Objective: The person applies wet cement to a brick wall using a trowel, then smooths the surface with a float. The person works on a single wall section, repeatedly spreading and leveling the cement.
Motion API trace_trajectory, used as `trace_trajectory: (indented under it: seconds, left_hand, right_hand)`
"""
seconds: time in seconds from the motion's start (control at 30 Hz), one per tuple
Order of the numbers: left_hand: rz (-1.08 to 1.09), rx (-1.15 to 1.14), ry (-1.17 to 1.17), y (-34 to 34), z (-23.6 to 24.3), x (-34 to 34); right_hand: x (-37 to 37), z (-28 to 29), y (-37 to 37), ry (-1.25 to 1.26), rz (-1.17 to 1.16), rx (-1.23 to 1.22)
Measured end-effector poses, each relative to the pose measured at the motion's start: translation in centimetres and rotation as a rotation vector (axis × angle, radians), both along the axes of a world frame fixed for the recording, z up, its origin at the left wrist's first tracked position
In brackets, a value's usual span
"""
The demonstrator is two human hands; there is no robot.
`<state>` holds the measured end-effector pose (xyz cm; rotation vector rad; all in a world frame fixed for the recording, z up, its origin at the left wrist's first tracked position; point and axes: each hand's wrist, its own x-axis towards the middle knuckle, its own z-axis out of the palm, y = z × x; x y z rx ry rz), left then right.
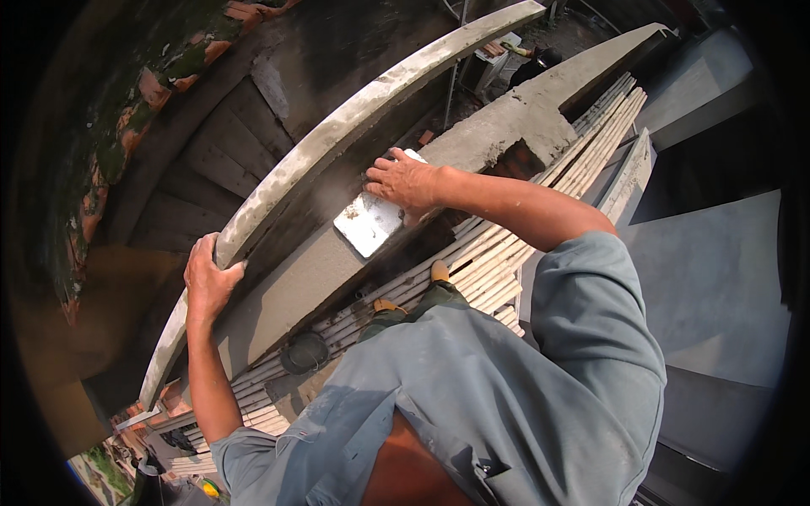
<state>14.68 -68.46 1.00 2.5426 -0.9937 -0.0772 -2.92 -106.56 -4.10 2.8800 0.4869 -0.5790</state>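
Note:
My right hand point(405, 181) is closed on a plastering trowel point(371, 223), a bright rectangular metal plate spotted with mortar. Its handle is hidden under my fingers. The plate lies against a ledge point(295, 278) coated with smooth wet-looking grey mortar. Farther along, the mortar surface turns rough and has a broken gap. Over to the left, my left hand point(211, 278) grips a long pale cement-coloured rim point(337, 118), its fingers hooked over the far side and its thumb on the near side. That rim runs beside the ledge, slightly above it.
Under my feet is a scaffold platform of pale poles point(472, 261). A dark round pan point(304, 352) sits on it near my left side. Broken roof tiles point(152, 88) line the far left. A co-worker point(540, 63) in dark headgear is beyond the ledge at the top.

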Motion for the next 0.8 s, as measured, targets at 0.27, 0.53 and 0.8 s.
trace_trajectory:
  seconds: [0.27, 0.53, 0.8]
  left_hand:
    - [-0.01, 0.04, -0.026, -1.1, -0.4, -2.4]
    - [-0.047, 0.063, -0.182, -6.6, -5.0, -8.5]
    - [-0.054, 0.081, -0.258, -10.6, -9.8, -11.4]
  right_hand:
    - [-13.1, 5.1, -3.0, -0.287, -0.63, 0.276]
    - [-29.7, 3.8, -8.6, -0.851, -1.287, 0.433]
    - [-37.0, 1.2, -12.1, -1.077, -1.489, 0.648]
